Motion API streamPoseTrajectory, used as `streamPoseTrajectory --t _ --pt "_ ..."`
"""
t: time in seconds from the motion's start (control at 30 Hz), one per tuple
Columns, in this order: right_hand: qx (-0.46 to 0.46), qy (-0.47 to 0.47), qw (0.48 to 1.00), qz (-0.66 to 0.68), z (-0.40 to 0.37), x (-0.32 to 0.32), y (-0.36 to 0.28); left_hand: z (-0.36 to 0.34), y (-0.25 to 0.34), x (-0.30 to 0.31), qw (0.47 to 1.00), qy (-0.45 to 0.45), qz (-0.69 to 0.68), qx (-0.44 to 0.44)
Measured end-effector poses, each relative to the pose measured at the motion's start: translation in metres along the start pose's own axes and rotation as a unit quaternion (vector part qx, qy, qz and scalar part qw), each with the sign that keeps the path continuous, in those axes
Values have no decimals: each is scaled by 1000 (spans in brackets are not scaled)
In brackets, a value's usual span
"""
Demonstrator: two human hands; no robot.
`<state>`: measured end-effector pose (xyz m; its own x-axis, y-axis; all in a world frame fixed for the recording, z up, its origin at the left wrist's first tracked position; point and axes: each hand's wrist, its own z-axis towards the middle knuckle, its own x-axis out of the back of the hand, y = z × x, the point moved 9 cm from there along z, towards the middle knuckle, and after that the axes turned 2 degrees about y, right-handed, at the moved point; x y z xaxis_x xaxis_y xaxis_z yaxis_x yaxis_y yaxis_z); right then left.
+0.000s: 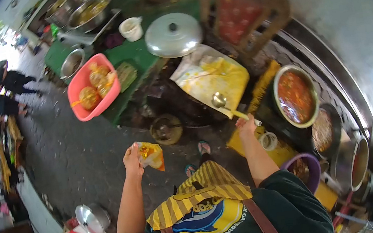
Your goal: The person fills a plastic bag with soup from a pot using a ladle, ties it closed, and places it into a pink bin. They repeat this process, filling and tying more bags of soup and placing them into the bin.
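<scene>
Showing both hands mid-work at a street stall: the right hand (246,124) is closed round the yellow handle of a long metal ladle (220,100). Its axis runs near-right to far-left, with the bowl over a yellow-stained plastic sheet (212,77). The left hand (132,160), pinched shut, grips a small clear plastic bag of yellow liquid (151,155), nearer than the bowl and well left of it.

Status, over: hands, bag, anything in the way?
Left hand shut on bag, yellow liquid inside. Right hand shut on ladle, bowl at yellow pot's near edge. Nothing between ladle and bag.
</scene>
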<state>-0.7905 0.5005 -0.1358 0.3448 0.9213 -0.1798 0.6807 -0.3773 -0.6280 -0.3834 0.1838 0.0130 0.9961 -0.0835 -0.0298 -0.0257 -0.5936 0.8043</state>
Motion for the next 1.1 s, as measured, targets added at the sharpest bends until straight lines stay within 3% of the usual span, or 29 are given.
streamPoseTrajectory --t 0.17,0.23,0.3,0.33,0.4,0.5,0.57,0.67,0.7,0.77,0.87,0.93,0.97,1.0,1.03,1.1 --pt "-32 -159 985 67 46 -113 39 -20 29 52 998 61 -14 9" --pt "-61 -124 990 35 70 -125 64 -23 40 63 995 93 -36 9" --pt "-92 -24 995 24 87 -117 88 -25 52 65 995 89 -49 -8" --pt "-99 -27 995 9 95 -117 96 -26 54 65 993 105 -54 -4" --pt "-167 55 984 -3 108 -94 122 -23 69 52 995 90 -30 -21" --pt "-211 54 976 8 120 -78 137 -18 76 37 995 92 -15 -25" --pt "-193 40 980 -18 114 -78 131 -9 84 25 991 106 -61 -57" --pt "-253 -127 946 -158 115 -100 151 5 83 13 990 69 -106 -62" --pt "-194 -198 934 -227 62 -136 136 7 84 8 990 65 -110 -62" --pt "-140 -382 852 -329 -40 -203 135 11 89 -2 992 48 -105 -57" --pt "-17 -543 696 -470 -197 -266 145 12 102 -13 993 25 -101 -55" --pt "64 -668 585 -454 -276 -294 177 14 110 -15 994 11 -98 -52" --pt "211 -704 517 -438 -319 -307 172 15 113 -12 995 2 -91 -40" --pt "266 -723 476 -424 -359 -316 172 22 113 -4 995 -13 -82 -50" --pt "273 -724 472 -422 -379 -325 181 23 121 4 995 -16 -86 -57" --pt "347 -718 341 -498 -416 -330 212 24 133 21 996 -30 -54 -64"
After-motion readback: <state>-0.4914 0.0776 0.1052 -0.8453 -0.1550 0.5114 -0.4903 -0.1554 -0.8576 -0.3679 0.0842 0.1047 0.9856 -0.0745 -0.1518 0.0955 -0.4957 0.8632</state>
